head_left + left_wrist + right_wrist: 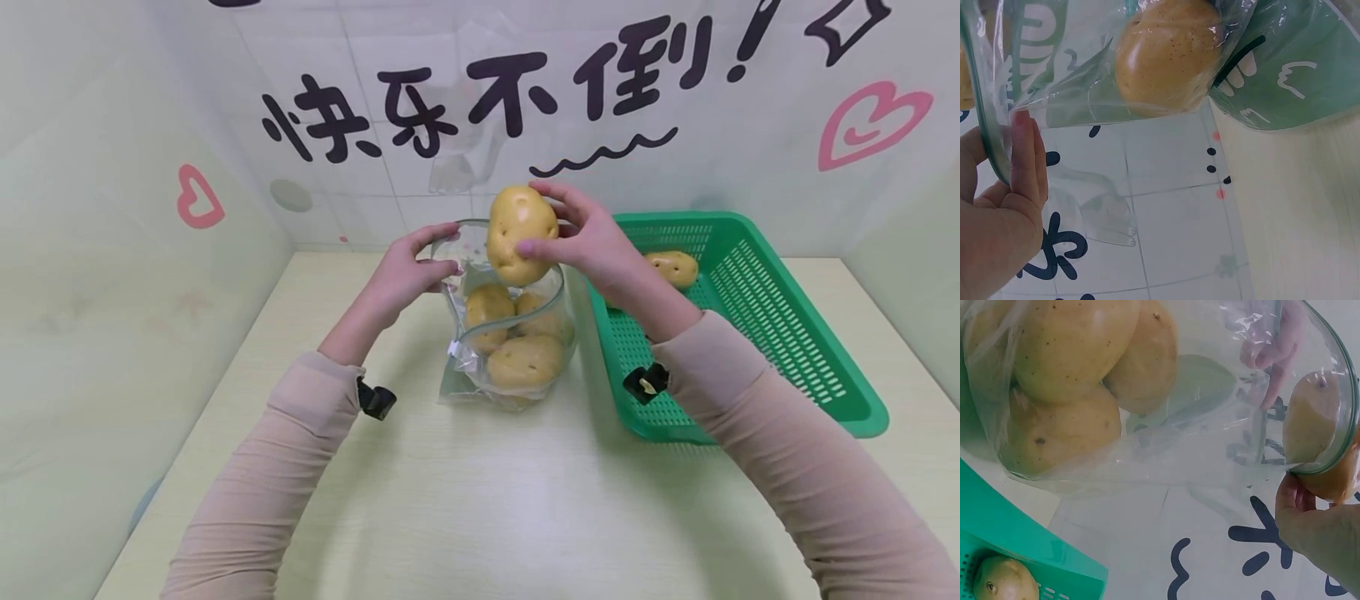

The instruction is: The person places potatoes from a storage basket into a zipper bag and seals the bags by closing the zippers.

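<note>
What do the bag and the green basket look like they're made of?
The bag looks like thin, glossy, mostly clear plastic: potatoes show through and its creases catch light. The basket seems to be moulded plastic with a soft sheen, judging by its even green colour and regular holes.

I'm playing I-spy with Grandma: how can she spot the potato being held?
Find the green basket, then the clear bag beside it. At the bag's open mouth, the right hand grips the potato. Only this one is held; others lie in the bag or basket.
</note>
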`<state>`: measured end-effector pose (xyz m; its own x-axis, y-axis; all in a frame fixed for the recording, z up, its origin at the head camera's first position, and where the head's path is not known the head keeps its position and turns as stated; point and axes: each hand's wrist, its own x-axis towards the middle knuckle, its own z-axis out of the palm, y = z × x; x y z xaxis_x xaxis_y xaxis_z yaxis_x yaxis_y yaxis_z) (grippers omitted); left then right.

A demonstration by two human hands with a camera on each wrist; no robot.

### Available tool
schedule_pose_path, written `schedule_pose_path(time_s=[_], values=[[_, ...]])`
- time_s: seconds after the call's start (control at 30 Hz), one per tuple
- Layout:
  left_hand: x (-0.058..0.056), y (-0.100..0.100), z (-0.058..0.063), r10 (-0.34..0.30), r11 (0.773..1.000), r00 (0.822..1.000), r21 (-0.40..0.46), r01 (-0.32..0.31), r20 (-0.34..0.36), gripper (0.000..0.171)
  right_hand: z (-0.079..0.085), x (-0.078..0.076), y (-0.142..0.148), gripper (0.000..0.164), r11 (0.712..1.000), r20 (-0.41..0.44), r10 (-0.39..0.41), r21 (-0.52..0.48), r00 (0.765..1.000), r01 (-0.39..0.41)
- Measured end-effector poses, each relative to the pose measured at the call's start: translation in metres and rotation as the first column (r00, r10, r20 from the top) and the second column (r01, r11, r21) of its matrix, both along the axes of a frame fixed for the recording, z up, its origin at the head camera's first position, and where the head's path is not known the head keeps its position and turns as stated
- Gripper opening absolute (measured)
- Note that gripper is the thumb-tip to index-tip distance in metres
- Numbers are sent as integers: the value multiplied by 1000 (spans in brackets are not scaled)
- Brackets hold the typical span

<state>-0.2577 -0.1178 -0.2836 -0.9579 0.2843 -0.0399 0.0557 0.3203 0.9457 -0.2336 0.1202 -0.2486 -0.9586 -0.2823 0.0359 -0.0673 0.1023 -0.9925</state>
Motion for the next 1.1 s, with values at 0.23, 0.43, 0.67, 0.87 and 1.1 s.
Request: schedule_pose_path(time_s=[0.23,0.43,0.67,0.87,1.1], values=[[0,0,0,-1,1000,1000,-2,1,-1,58,-2,-1,-2,75,1000,20,24,20,1000,-24],[0,1,0,-1,1000,1000,-1,1,3,58,-4,-2,0,71,999,17,29,41,999,-29],[0,1,1,0,1000,1000,-14,0,6,58,-5,-5,4,62,1000,5,-8,6,1000,8],[0,1,0,-3,1000,1000,-11,4,10,58,-6,-6,12,59,999,18,-25,20,1000,25],[1,1,0,3,1000,1000,-17,-3,11,58,-4,-7,25,53,999,31,0,32,1000,-1]])
